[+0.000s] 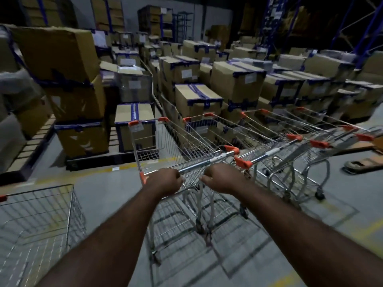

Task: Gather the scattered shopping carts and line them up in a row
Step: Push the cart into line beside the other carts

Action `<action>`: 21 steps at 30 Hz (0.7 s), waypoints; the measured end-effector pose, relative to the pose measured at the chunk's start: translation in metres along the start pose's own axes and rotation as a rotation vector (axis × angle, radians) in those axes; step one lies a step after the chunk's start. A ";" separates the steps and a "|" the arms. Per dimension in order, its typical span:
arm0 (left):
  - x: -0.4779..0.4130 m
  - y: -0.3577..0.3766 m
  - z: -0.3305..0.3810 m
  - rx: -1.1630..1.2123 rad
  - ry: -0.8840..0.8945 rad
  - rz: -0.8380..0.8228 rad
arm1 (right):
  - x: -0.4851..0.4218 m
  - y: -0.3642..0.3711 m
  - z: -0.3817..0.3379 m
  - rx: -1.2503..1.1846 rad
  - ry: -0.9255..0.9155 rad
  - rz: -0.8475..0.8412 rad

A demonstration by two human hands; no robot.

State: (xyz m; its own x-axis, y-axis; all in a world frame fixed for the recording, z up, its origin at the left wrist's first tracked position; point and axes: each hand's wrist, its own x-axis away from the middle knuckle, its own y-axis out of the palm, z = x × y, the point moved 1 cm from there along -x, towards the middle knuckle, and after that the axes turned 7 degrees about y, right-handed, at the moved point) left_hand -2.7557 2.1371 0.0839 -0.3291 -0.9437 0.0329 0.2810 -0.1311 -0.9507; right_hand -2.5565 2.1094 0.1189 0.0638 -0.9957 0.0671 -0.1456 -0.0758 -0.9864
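Five wire shopping carts point(186, 146) — two hands point(165, 181) — cardboard boxes point(196, 98) beyond counting.

Four wire carts with orange corner caps stood side by side facing the boxes: the nearest cart point(165, 146), then a row point(279, 137) of three to its right. Another cart point(41, 214) stood apart, lower left.

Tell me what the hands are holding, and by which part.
Both the left hand and the right hand grip one cart by its handle bar, fingers curled over it.
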 end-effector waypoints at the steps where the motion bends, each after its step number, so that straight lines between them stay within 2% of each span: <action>1: -0.007 0.005 0.000 0.006 -0.003 -0.001 | -0.015 0.002 0.003 0.017 -0.006 0.002; 7: -0.048 0.041 -0.002 0.073 0.019 0.112 | -0.103 0.022 0.031 0.084 -0.087 -0.039; 9: -0.064 0.050 -0.006 0.099 -0.021 0.141 | -0.127 0.036 0.044 0.119 -0.114 -0.048; 11: -0.078 0.057 -0.011 0.138 -0.108 0.131 | -0.150 0.053 0.058 0.132 -0.147 -0.073; 14: -0.093 0.068 -0.023 0.017 -0.242 0.083 | -0.180 0.074 0.069 0.123 -0.204 -0.106; 18: -0.103 0.059 -0.054 0.003 -0.281 0.065 | -0.209 0.079 0.057 0.067 -0.333 -0.113; 21: -0.109 0.045 -0.084 0.046 -0.324 0.030 | -0.224 0.081 0.034 0.049 -0.314 -0.160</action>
State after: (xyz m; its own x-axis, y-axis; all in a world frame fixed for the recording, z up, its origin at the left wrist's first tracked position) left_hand -2.7831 2.2594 0.0116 -0.0179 -0.9940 0.1081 0.3287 -0.1079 -0.9382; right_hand -2.5486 2.3283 0.0189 0.3833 -0.9059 0.1801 -0.0616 -0.2196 -0.9736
